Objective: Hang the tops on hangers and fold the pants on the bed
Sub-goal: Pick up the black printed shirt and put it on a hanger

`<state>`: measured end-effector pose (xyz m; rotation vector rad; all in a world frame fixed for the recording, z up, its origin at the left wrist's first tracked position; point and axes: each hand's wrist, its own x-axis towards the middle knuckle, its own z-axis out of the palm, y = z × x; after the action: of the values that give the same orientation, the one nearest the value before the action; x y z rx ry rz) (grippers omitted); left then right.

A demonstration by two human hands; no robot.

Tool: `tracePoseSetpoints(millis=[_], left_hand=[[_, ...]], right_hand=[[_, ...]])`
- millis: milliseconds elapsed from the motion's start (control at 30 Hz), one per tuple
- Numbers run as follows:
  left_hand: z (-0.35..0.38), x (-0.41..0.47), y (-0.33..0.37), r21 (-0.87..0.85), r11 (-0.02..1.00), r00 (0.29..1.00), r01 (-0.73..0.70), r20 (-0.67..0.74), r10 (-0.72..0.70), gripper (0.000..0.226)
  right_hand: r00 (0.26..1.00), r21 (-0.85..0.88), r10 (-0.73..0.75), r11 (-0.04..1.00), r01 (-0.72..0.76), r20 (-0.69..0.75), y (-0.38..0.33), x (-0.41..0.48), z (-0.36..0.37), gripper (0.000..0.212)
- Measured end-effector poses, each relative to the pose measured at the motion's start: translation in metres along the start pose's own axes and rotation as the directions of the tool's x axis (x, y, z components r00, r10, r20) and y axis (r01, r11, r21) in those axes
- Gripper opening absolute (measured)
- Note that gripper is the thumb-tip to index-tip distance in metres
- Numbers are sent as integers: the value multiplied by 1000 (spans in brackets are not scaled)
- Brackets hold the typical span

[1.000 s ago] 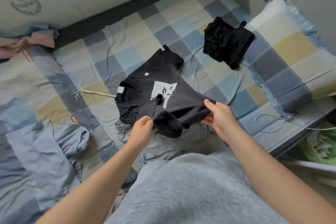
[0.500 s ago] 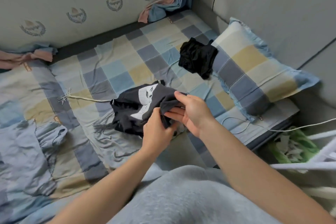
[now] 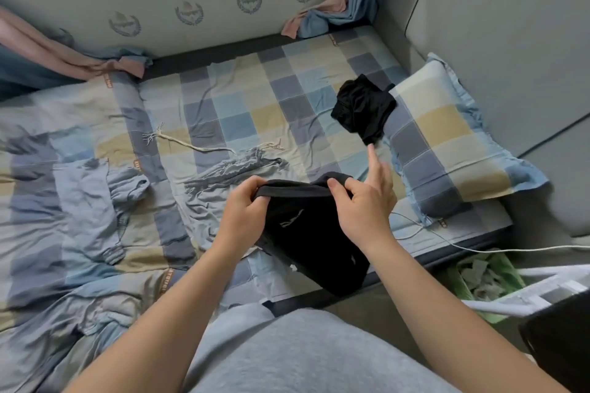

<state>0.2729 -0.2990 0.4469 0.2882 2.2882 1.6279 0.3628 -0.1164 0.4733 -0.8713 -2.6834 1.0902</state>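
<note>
Left hand (image 3: 244, 214) pinches the bunched edge of the dark top (image 3: 306, 233). Right hand (image 3: 364, 204) pinches the same edge just beside it, forefinger held out straight. The top hangs from both hands over the near edge of the bed (image 3: 255, 99), centre frame.

Progress, as judged: early. No garment is on a hanger and nothing lies folded.

Count:
- One dark top, in hand.
- One black garment (image 3: 364, 108), crumpled, upper right, touching the pillow (image 3: 453, 137).
- One grey-blue drawstring garment (image 3: 230, 169), crumpled, just beyond the hands.
- One pale blue garment (image 3: 92, 198), left of frame, kind unclear.
- One white frame (image 3: 549, 292), lower right; whether it is a hanger cannot be told.
</note>
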Motion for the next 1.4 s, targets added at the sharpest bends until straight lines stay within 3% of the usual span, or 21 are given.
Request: tracePoseSetpoints(millis=[100, 167, 267, 333, 433, 500, 600, 700, 833, 933, 1033, 1167, 1233, 1300, 1367, 1400], left_hand=[[-17, -5, 10, -56, 998, 1000, 13, -1, -13, 17], [-31, -7, 13, -115, 993, 999, 30, -30, -34, 16], [-56, -4, 14, -190, 980, 996, 58, -57, -70, 16], [-74, -3, 18, -207, 977, 998, 45, -40, -55, 22], [-93, -3, 28, -279, 960, 999, -4, -33, -5, 36], [-101, -4, 35, -315, 947, 998, -58, -41, 48, 36], [-113, -2, 37, -339, 935, 993, -109, -72, 89, 30], [-130, 10, 30, -318, 943, 988, -97, -142, 54, 26], [-140, 23, 17, -219, 976, 993, 18, -108, -42, 28], [-133, 19, 8, -154, 980, 991, 125, 71, -115, 25], [-121, 7, 2, -144, 983, 957, 113, 280, -69, 22], [-111, -19, -1, 6, 999, 827, 45, 561, -41, 12], [-105, -32, -5, 63, 998, 741, -24, 671, -24, 24], [-96, -44, -7, 70, 997, 696, -32, 717, -28, 49], [-84, -52, -10, 138, 986, 760, -92, 649, -20, 60], [-78, -54, -13, 191, 972, 810, -136, 587, -2, 53]], right_hand=[[995, 293, -57, 956, 31, 81, -6, -10, 3, 54], [985, 392, -117, 918, 59, 126, -13, -16, 5, 49], [965, 430, -187, 898, 92, 184, -20, -26, 8, 6], [954, 447, -227, 886, 119, 196, -21, -34, 15, 34], [973, 260, -193, 953, 155, 127, -19, -44, 30, 49], [987, 54, -142, 989, 138, 77, -14, -47, 43, 37], [997, -147, 49, 988, -40, 62, -5, -54, 58, 20], [960, -165, 278, 949, -267, 43, 7, -64, 65, 19], [949, 18, 304, 952, -306, 83, 1, -71, 58, 21], [954, 224, 291, 927, -301, 77, -23, -73, 52, 23], [946, 427, 311, 845, -321, 95, -48, -74, 53, 22], [919, 630, 376, 687, -362, 118, -80, -73, 52, 20], [914, 696, 392, 629, -348, 102, -94, -73, 50, 16], [917, 755, 389, 573, -318, 92, -106, -75, 47, 14], [924, 815, 372, 507, -281, 87, -118, -76, 44, 14], [928, 841, 362, 472, -263, 87, -123, -77, 43, 14]])
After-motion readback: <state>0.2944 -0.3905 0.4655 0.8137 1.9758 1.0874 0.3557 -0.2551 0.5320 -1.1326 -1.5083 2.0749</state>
